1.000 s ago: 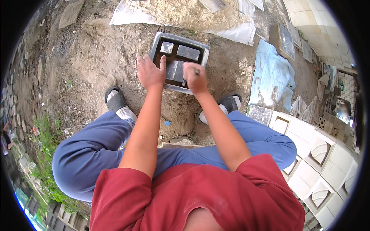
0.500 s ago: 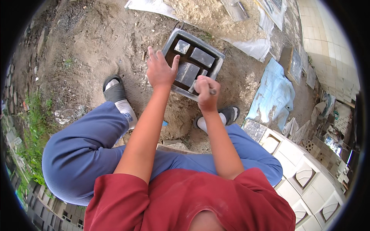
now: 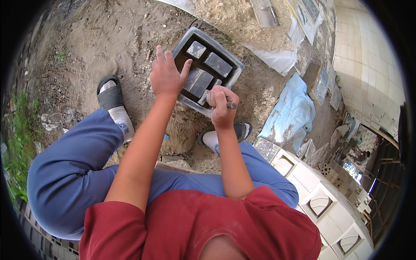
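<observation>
Bare sandy ground (image 3: 108, 47) carries a grey metal mould (image 3: 208, 71) with dark blocks (image 3: 199, 82) in its cells, set between the sandalled feet. Left hand (image 3: 167, 76) rests spread-fingered on the mould's near-left rim, steadying it, while right hand (image 3: 222, 106) clenches a small tool (image 3: 232, 105) at the near edge. It looks like a scraping or trimming step, and the next stroke calls for firm bracing.

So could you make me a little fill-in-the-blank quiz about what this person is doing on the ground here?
1. The left hand rests on the rim of a grey ____ set on the dirt.
2. The right hand is closed around a ____ tool handle.
3. The person's trousers are ____.
4. The slide sandal is worn over a ____ sock.

Missing words: mould; thin; blue; white
</observation>
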The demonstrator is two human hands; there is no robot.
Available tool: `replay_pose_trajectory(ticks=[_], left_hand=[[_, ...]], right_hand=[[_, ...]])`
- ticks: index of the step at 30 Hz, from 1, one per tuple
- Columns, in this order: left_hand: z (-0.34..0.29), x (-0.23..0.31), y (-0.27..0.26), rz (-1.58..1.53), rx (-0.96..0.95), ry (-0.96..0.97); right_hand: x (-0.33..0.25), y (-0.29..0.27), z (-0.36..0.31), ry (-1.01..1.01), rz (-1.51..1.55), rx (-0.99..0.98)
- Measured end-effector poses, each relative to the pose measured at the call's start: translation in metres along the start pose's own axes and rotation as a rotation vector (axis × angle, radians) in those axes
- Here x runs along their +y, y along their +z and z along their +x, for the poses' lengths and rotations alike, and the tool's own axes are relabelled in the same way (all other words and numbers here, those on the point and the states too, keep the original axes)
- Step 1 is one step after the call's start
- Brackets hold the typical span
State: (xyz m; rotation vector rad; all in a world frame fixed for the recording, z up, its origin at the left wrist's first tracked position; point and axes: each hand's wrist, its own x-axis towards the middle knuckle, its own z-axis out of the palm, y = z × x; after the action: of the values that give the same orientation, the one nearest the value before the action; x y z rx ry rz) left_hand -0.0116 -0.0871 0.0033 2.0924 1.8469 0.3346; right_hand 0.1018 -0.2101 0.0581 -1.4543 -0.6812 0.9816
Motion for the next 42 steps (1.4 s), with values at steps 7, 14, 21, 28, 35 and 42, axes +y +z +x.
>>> replay_pose_trajectory(ticks=[7, 14, 21, 28, 35, 42], left_hand=[[0.000, -0.005, 0.001, -0.006, 0.030, 0.016], [-0.004, -0.004, 0.006, -0.017, 0.049, 0.023], [-0.001, -0.001, -0.001, -0.034, 0.000, -0.007], [-0.001, -0.003, 0.000, -0.051, 0.035, -0.001], [-0.004, -0.001, 0.004, -0.019, 0.067, 0.031], [-0.003, 0.012, 0.006, 0.021, 0.027, 0.032]], right_hand=[[-0.014, 0.012, 0.005, -0.035, 0.160, 0.079], [-0.014, 0.007, 0.023, -0.095, 0.271, 0.109], [-0.009, 0.006, 0.037, -0.095, 0.337, 0.162], [0.005, -0.003, 0.052, -0.153, 0.188, 0.062], [0.019, -0.016, 0.067, -0.144, 0.092, 0.064], [0.016, -0.035, 0.066, -0.176, 0.047, 0.053]])
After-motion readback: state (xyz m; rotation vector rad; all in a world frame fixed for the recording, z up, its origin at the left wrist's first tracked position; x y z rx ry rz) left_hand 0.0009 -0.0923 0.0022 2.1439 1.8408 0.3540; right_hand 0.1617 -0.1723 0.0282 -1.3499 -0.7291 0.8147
